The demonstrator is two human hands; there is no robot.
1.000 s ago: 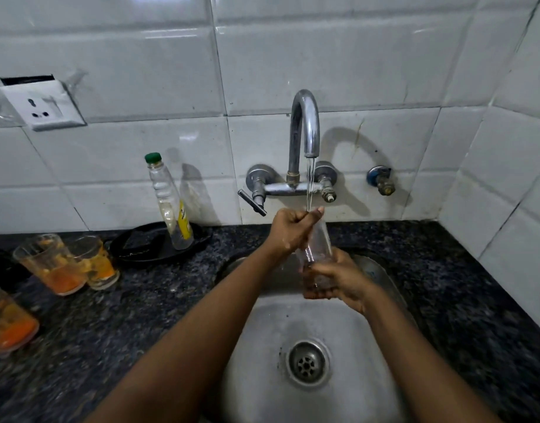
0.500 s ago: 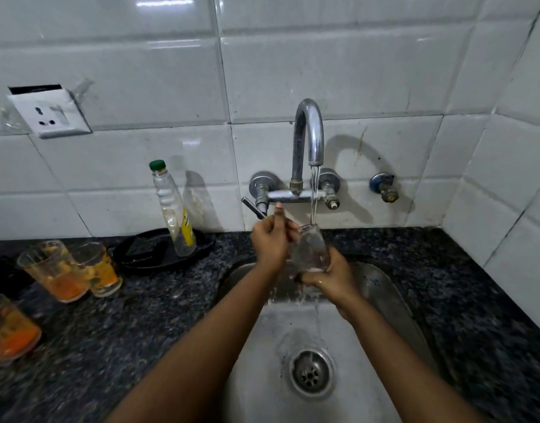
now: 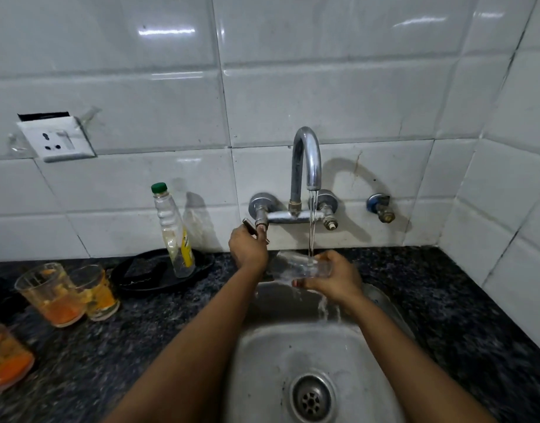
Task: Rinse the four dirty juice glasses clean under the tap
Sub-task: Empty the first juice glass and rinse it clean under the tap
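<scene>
Juice glass [image 3: 304, 267] number one lies on its side under the tap [image 3: 307, 160]'s running stream, over the sink [image 3: 262, 355], gripped in the curled fingers of the right hand [image 3: 333, 277] and looking clear, while the left hand [image 3: 247, 248] curls its fingers on the tap lever [image 3: 251, 225]. Three dirty glasses [image 3: 53, 293] with orange dregs wait on the counter [image 3: 125, 340] at left, so most of the job seems left. A bottle [image 3: 172, 230] stands upright on a black tray [image 3: 146, 277] near the sink's left side, close to the reach path.

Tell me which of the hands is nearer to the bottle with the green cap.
Left. The left hand grips the tap lever just right of the bottle; the right hand holds the glass farther right, over the sink.
</scene>
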